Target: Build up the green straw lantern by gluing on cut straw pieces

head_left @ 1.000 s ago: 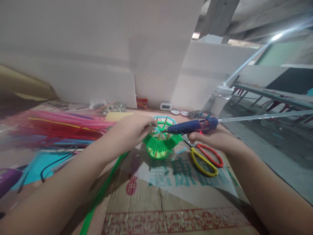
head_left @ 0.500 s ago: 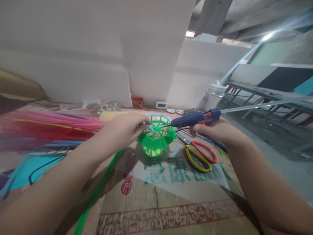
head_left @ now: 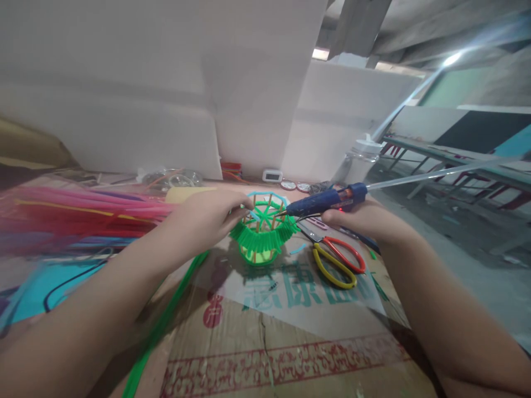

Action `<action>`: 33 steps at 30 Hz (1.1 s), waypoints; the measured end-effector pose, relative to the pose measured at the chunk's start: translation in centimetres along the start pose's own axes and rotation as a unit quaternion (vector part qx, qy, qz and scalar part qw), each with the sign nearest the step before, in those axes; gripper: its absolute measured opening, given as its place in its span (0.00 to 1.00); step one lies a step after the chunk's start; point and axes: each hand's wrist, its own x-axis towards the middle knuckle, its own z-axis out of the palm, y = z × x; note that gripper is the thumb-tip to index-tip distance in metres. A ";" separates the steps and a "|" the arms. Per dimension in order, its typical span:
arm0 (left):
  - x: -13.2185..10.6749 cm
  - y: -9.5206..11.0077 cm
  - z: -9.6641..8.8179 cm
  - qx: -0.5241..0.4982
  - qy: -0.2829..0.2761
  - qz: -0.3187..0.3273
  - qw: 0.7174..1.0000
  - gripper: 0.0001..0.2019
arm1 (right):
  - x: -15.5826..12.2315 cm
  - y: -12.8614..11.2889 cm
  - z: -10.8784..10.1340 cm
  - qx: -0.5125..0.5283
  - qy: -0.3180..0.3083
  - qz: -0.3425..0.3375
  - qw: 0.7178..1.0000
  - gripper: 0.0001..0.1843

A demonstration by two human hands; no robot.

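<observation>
A small green straw basket [head_left: 262,236] with a light-blue rim and wooden sticks stands on the cardboard sheet [head_left: 286,354]. My left hand [head_left: 205,216] is closed, its fingers pinching the basket's blue rim on the left side. My right hand [head_left: 363,218] grips a blue glue gun [head_left: 323,202] with a clear glue stick reaching out to the right. The gun's tip points at the basket's top right edge, very close to it or touching.
Red-and-yellow scissors [head_left: 336,260] lie just right of the basket. A pile of coloured straws [head_left: 74,215] covers the left side. A long green straw [head_left: 166,320] runs under my left arm. A clear bottle [head_left: 359,160], a white device [head_left: 272,176] and white boards stand behind.
The view has shifted slightly; both hands, basket and glue gun stay together, with the gun tip still at the basket's rim.
</observation>
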 end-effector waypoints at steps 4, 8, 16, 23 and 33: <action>0.0 0.0 -0.1 0.003 -0.007 -0.008 1.000 0.14 | 0.0 -0.3 0.1 0.009 -0.008 0.026 1.000 0.32; 0.1 -0.1 0.0 0.000 -0.011 -0.010 1.000 0.14 | -0.1 0.2 0.0 0.024 -0.008 0.036 0.999 0.32; 0.0 0.0 -0.2 0.001 -0.010 -0.008 1.000 0.15 | -0.1 0.2 0.2 0.047 -0.003 0.029 0.998 0.29; 0.1 0.0 -0.1 -0.002 -0.007 -0.005 1.000 0.15 | -0.2 0.6 0.1 0.027 -0.006 0.037 0.999 0.30; 0.1 0.1 -0.2 0.004 -0.012 -0.012 1.000 0.14 | -0.2 -0.6 0.0 0.040 -0.018 0.042 0.998 0.23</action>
